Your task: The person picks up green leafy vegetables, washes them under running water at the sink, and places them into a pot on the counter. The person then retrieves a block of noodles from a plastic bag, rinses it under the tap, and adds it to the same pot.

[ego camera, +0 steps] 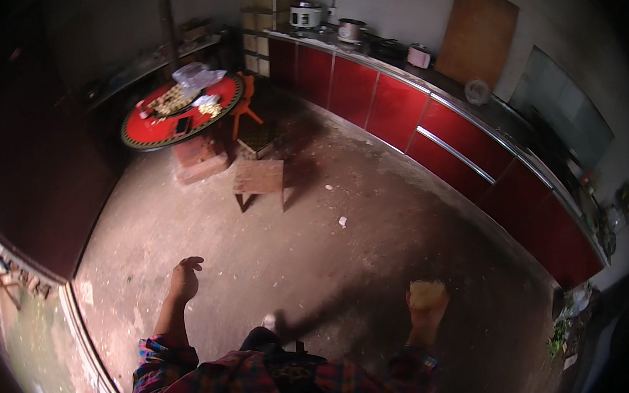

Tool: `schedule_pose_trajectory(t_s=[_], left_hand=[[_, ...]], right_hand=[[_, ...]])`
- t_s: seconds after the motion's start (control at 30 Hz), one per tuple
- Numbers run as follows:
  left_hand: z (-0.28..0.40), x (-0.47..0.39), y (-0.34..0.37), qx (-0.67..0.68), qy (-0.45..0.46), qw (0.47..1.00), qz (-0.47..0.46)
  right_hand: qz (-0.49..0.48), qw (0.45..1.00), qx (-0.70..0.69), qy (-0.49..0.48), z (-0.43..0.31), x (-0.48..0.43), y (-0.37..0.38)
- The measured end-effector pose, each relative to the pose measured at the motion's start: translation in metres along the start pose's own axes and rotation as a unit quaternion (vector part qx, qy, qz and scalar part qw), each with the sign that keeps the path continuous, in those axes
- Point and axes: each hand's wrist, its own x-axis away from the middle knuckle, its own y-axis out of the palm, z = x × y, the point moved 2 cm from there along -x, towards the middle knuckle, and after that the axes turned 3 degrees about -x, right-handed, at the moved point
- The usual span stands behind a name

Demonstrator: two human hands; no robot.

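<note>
My right hand [430, 315] is held out over the floor at the right, its fingers around a pale yellowish piece [426, 294]. That piece looks roughly square with a ragged, fibrous upper edge; its exact kind cannot be told. My left hand [188, 278] hangs over the concrete floor [255, 247] at the left, loosely curved, with nothing visible in it. Both hands are well apart from the furniture. Ahead to the left, the round red table [153, 131] bears a heap of small pale pieces [169, 102], a clear plastic bag [197, 78] and a dark phone [182, 125].
A low wooden stool [259, 175] stands in front of the table, with an orange plastic chair [246, 102] behind. Red cabinets [393, 111] curve along the right, their counter carrying a rice cooker [305, 14] and a pot [351, 30]. A doorway threshold [80, 327] lies at lower left.
</note>
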Motion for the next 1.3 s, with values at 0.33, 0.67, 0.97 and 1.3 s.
schedule_pose_trajectory(t_s=[0.33, 0.67, 0.97, 1.3], left_hand=[[0.028, -0.293, 0.164, 0.102, 0.131, 0.974, -0.151], [0.172, -0.472, 0.277, 0.140, 0.197, 0.924, -0.297], [0.130, -0.653, 0.283, 0.101, 0.143, 0.974, -0.145], [0.085, -0.871, 0.360, 0.038, 0.018, 0.985, -0.166]], right_hand=[[0.109, 0.962, -0.043, -0.245, -0.023, -0.090, 0.051], [0.191, 0.966, -0.091, -0.150, -0.006, -0.286, 0.073], [-0.145, 0.969, 0.152, -0.128, 0.063, -0.572, 0.331], [-0.347, 0.925, 0.059, 0.144, 0.181, -0.718, 0.606]])
